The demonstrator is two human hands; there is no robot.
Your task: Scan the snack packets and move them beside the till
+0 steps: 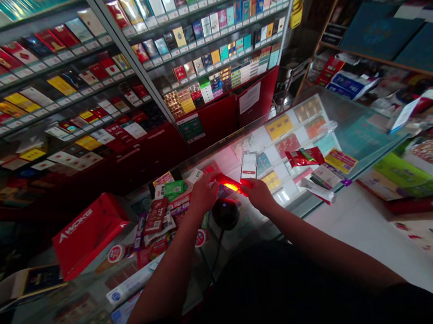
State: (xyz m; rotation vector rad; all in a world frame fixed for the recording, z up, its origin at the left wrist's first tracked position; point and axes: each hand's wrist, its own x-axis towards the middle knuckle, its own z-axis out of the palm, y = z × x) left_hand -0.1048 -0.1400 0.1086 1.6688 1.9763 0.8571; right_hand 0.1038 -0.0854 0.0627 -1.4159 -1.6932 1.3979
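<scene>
My left hand (203, 192) and my right hand (259, 196) are closed on opposite ends of a narrow packet (228, 183) above the glass counter (243, 222). Red light glows brightly on the packet, and its print cannot be read. Just below it stands a black barcode scanner (225, 214) with a cable. A phone (248, 165) with a lit screen is right beyond my right hand; whether my fingers touch it I cannot tell. Beside my left hand lies a pile of snack packets (158, 216).
A red box (91, 235) stands on the left of the counter. More packets, among them a red one (305, 157) and a yellow one (340, 161), lie on the right. Shelves of cigarette packs (208, 26) line the wall behind. Boxes (407, 175) stand at the far right.
</scene>
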